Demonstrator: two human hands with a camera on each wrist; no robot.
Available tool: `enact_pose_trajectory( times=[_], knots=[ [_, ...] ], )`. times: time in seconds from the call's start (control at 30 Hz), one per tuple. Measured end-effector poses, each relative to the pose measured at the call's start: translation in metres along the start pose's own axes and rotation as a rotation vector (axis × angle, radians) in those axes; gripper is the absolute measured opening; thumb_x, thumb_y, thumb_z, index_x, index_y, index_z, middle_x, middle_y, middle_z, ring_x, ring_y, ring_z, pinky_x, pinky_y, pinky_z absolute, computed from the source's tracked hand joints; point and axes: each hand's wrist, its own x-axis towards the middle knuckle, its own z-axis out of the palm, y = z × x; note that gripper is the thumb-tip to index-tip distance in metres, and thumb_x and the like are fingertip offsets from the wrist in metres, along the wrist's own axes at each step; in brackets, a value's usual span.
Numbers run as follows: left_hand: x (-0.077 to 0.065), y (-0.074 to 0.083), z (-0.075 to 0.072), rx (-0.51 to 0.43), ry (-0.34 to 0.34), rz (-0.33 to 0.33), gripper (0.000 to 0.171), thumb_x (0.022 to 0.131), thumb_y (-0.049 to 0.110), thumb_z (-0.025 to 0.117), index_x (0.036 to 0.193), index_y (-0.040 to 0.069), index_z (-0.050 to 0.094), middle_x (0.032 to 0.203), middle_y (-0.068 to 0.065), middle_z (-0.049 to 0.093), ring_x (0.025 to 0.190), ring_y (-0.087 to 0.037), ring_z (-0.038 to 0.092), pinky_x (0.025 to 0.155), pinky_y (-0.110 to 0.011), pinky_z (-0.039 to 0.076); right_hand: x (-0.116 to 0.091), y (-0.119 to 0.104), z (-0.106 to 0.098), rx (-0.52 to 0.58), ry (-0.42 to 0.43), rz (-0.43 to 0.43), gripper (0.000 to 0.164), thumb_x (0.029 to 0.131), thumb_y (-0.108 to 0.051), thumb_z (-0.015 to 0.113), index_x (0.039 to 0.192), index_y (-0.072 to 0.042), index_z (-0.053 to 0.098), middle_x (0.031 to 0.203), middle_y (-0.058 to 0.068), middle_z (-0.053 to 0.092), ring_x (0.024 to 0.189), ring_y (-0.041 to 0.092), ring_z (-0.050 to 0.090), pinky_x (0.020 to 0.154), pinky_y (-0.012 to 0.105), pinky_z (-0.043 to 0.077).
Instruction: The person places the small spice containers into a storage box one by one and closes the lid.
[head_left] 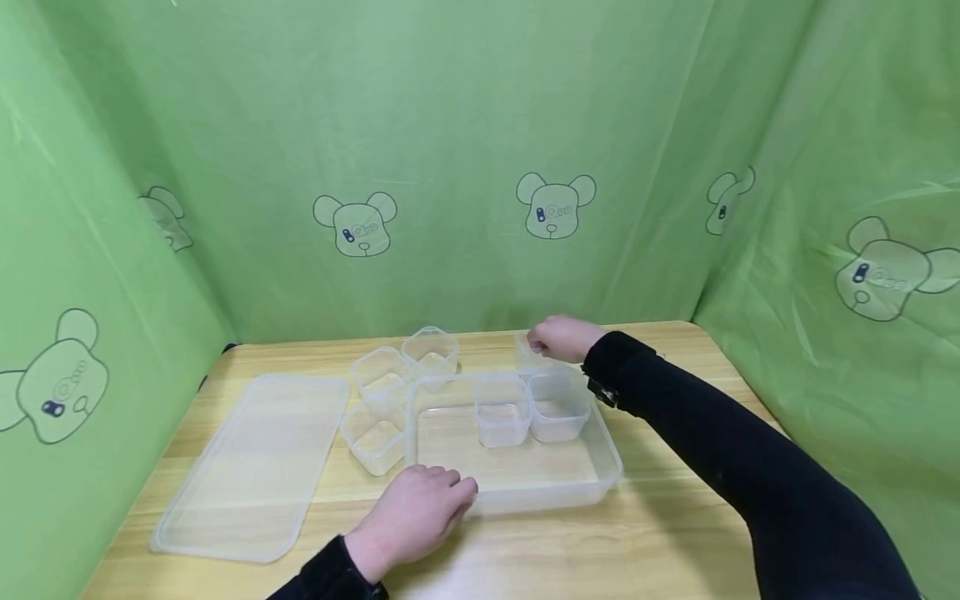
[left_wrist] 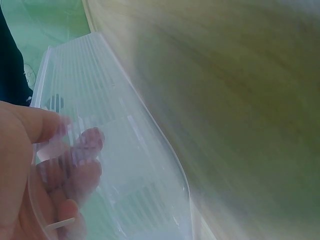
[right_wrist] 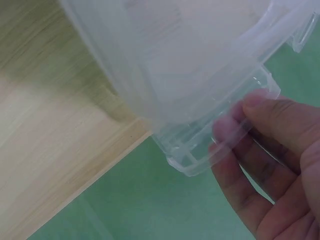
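Note:
A large clear plastic box (head_left: pixel 525 496) stands in the middle of the table. My left hand (head_left: pixel 420 508) holds its near left rim; in the left wrist view the fingers (left_wrist: pixel 82 175) show through the clear wall. Beyond the box's back right side, my right hand (head_left: pixel 566 337) pinches the rim of a small clear container (head_left: pixel 528 358). The right wrist view has thumb and fingers at the edge of that container (right_wrist: pixel 200 145). Inside the box, a small square container (head_left: pixel 502 429) and another small container (head_left: pixel 560 425) sit side by side at the back right.
Left of the box stand three more small containers: one in front (head_left: pixel 375 446), one behind it (head_left: pixel 378 371) and one farthest back (head_left: pixel 431 346). A flat translucent lid (head_left: pixel 251 467) lies at the table's left. Green printed curtains (head_left: pixel 465 275) surround the wooden table (head_left: pixel 675 517).

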Motion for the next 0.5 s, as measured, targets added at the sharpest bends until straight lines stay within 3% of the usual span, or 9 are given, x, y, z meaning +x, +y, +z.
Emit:
enact_pose_trajectory(
  times=[0.2, 0.5],
  knots=[
    [0.0, 0.001, -0.001, 0.005, -0.002, 0.0, 0.012, 0.096, 0.028, 0.063, 0.09, 0.023, 0.054, 0.071, 0.012, 0.049, 0.063, -0.006, 0.05, 0.056, -0.022, 0.039, -0.009, -0.001, -0.01, -0.019, 0.087, 0.002, 0.034, 0.085, 0.012, 0.056, 0.065, -0.01, 0.042, 0.064, -0.007, 0.029, 0.059, 0.012, 0.033, 0.058, 0.026, 0.029],
    [0.0, 0.001, 0.0, 0.007, -0.006, -0.001, 0.012, 0.097, 0.028, 0.063, 0.09, 0.023, 0.054, 0.072, 0.011, 0.05, 0.064, -0.007, 0.052, 0.055, -0.023, 0.038, -0.022, -0.003, -0.033, -0.042, 0.16, 0.029, 0.03, 0.085, 0.011, 0.06, 0.068, -0.011, 0.048, 0.065, -0.004, 0.042, 0.06, 0.015, 0.041, 0.058, 0.03, 0.039]
  ],
)
